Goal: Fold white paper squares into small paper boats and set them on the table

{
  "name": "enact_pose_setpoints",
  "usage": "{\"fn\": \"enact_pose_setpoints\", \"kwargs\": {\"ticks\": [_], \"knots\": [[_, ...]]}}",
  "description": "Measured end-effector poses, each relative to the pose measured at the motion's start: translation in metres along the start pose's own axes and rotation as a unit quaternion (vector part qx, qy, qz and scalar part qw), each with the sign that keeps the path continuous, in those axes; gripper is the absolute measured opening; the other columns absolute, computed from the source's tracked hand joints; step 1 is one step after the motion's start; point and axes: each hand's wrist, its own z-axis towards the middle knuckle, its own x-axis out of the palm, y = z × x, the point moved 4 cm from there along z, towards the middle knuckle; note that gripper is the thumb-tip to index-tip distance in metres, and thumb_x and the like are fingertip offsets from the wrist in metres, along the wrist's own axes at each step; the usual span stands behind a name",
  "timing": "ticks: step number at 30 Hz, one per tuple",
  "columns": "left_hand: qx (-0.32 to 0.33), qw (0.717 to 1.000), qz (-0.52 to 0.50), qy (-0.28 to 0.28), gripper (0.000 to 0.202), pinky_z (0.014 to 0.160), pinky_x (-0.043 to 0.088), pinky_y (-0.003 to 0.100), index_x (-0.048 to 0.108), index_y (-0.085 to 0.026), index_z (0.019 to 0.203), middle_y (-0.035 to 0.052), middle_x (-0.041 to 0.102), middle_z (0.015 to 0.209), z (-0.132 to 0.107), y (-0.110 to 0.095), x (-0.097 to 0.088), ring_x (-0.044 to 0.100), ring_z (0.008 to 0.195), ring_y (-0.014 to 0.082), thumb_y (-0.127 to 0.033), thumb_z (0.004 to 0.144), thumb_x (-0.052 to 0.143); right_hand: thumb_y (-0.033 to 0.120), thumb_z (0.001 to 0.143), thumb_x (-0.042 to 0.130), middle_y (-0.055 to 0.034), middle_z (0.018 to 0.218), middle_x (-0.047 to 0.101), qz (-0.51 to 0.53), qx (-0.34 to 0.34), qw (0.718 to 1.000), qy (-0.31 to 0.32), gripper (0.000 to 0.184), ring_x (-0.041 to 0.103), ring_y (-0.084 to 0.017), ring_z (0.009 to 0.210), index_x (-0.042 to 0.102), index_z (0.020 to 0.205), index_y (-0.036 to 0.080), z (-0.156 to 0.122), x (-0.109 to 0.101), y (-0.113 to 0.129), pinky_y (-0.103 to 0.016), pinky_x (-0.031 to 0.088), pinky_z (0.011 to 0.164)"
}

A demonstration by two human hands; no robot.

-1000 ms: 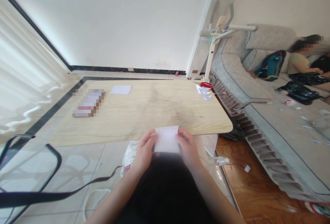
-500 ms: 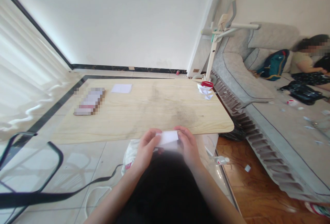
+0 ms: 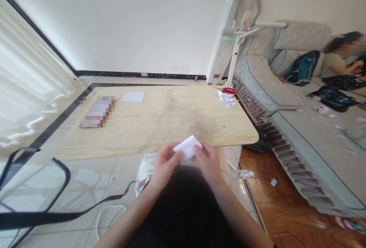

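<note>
A small folded white paper (image 3: 188,147) is held between my two hands, just over the near edge of the wooden table (image 3: 137,126). My left hand (image 3: 168,160) pinches its left corner, thumb on top. On the right corner, my right hand (image 3: 208,158) grips in the same way. The paper is turned so that one corner points away from me; its underside and my fingertips beneath are hidden. At the far right of the table lie several folded white paper pieces (image 3: 227,98) with red-handled scissors (image 3: 228,91) by them. A stack of white paper (image 3: 133,96) rests at the far left.
A blurred-out flat object (image 3: 97,111) lies on the table's left. A black metal chair frame (image 3: 61,175) stands at left. On the right are a grey sofa (image 3: 291,133) with a seated person (image 3: 340,61), a backpack (image 3: 304,69), and a plastic bottle (image 3: 246,174) on the floor.
The paper has turned from a flat-edged rectangle to a diamond-like position with a corner pointing away. Both hands keep hold of it and have shifted only slightly.
</note>
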Motion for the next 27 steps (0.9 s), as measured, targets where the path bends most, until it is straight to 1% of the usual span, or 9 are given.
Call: {"fn": "enact_pose_setpoints", "kwargs": {"ticks": [1, 3, 6, 8, 12, 16, 19, 23, 27], "knots": [[0.004, 1.000, 0.003, 0.003, 0.027, 0.057, 0.050, 0.024, 0.068, -0.014, 0.096, 0.0010, 0.069, 0.071, 0.000, -0.001, 0.001, 0.061, 0.058, 0.0138, -0.031, 0.075, 0.071, 0.042, 0.080, 0.068, -0.0009, 0.058, 0.064, -0.008, -0.005, 1.000, -0.010, 0.025, 0.062, -0.016, 0.052, 0.066, 0.074, 0.018, 0.000, -0.002, 0.001, -0.026, 0.050, 0.049], [0.017, 1.000, 0.010, 0.009, 0.027, 0.066, 0.053, 0.026, 0.070, -0.016, 0.098, 0.0037, 0.073, 0.083, -0.001, -0.004, 0.001, 0.065, 0.071, 0.0175, -0.032, 0.076, 0.070, 0.042, 0.080, 0.068, -0.0007, 0.058, 0.064, -0.021, -0.008, 1.000, -0.011, 0.025, 0.062, -0.017, 0.052, 0.066, 0.074, 0.018, 0.000, -0.004, 0.002, -0.026, 0.050, 0.049], [0.027, 0.999, 0.037, 0.026, 0.029, 0.080, 0.053, 0.030, 0.072, -0.016, 0.101, 0.0065, 0.075, 0.100, 0.000, -0.011, 0.001, 0.067, 0.093, 0.0235, -0.034, 0.079, 0.067, 0.041, 0.081, 0.067, -0.0004, 0.059, 0.064, -0.044, -0.006, 0.999, 0.020, 0.025, 0.063, -0.017, 0.055, 0.066, 0.074, 0.017, 0.000, -0.003, 0.002, -0.026, 0.052, 0.051], [0.024, 0.997, 0.058, 0.038, 0.032, 0.082, 0.053, 0.031, 0.072, -0.015, 0.104, 0.0073, 0.075, 0.103, 0.001, -0.014, 0.000, 0.068, 0.097, 0.0253, -0.036, 0.081, 0.065, 0.041, 0.081, 0.066, -0.0001, 0.061, 0.063, -0.059, -0.006, 0.997, 0.046, 0.025, 0.063, -0.016, 0.056, 0.065, 0.074, 0.017, -0.001, -0.001, 0.001, -0.026, 0.052, 0.052], [0.022, 0.995, 0.080, 0.046, 0.037, 0.083, 0.053, 0.031, 0.070, -0.015, 0.111, 0.0071, 0.076, 0.106, 0.002, -0.014, -0.002, 0.068, 0.098, 0.0258, -0.039, 0.082, 0.064, 0.040, 0.085, 0.064, 0.0009, 0.061, 0.061, -0.088, -0.013, 0.992, 0.089, 0.025, 0.060, -0.015, 0.057, 0.065, 0.075, 0.017, -0.004, 0.003, 0.000, -0.024, 0.050, 0.053], [0.022, 0.994, 0.094, 0.060, 0.030, 0.076, 0.052, 0.028, 0.074, -0.017, 0.100, 0.0045, 0.076, 0.095, 0.002, -0.009, 0.001, 0.068, 0.090, 0.0235, -0.040, 0.085, 0.063, 0.037, 0.086, 0.064, 0.0019, 0.060, 0.059, -0.122, -0.028, 0.986, 0.110, 0.025, 0.056, -0.013, 0.056, 0.064, 0.071, 0.017, -0.005, 0.004, 0.001, -0.022, 0.046, 0.052], [0.027, 0.996, 0.079, 0.041, 0.026, 0.072, 0.052, 0.026, 0.075, -0.018, 0.093, 0.0033, 0.076, 0.089, -0.001, -0.008, 0.002, 0.068, 0.084, 0.0215, -0.040, 0.084, 0.064, 0.035, 0.085, 0.065, 0.0014, 0.061, 0.062, -0.116, -0.034, 0.987, 0.103, 0.022, 0.057, -0.013, 0.058, 0.067, 0.073, 0.017, -0.005, 0.003, 0.001, -0.022, 0.047, 0.053], [0.027, 0.998, 0.050, 0.006, 0.024, 0.070, 0.051, 0.025, 0.073, -0.017, 0.092, 0.0036, 0.075, 0.087, -0.004, -0.008, 0.004, 0.068, 0.082, 0.0202, -0.038, 0.082, 0.067, 0.038, 0.082, 0.069, -0.0012, 0.069, 0.068, -0.045, -0.019, 0.996, 0.077, 0.021, 0.063, -0.016, 0.064, 0.071, 0.080, 0.017, -0.003, 0.001, -0.004, -0.025, 0.054, 0.058], [0.018, 0.999, 0.033, -0.003, 0.024, 0.066, 0.051, 0.024, 0.071, -0.016, 0.091, 0.0033, 0.075, 0.083, -0.006, -0.009, 0.005, 0.068, 0.077, 0.0189, -0.038, 0.080, 0.069, 0.040, 0.080, 0.071, -0.0032, 0.071, 0.072, -0.010, -0.008, 0.998, 0.054, 0.023, 0.066, -0.017, 0.064, 0.072, 0.080, 0.017, -0.004, 0.000, -0.005, -0.026, 0.057, 0.058]]}}
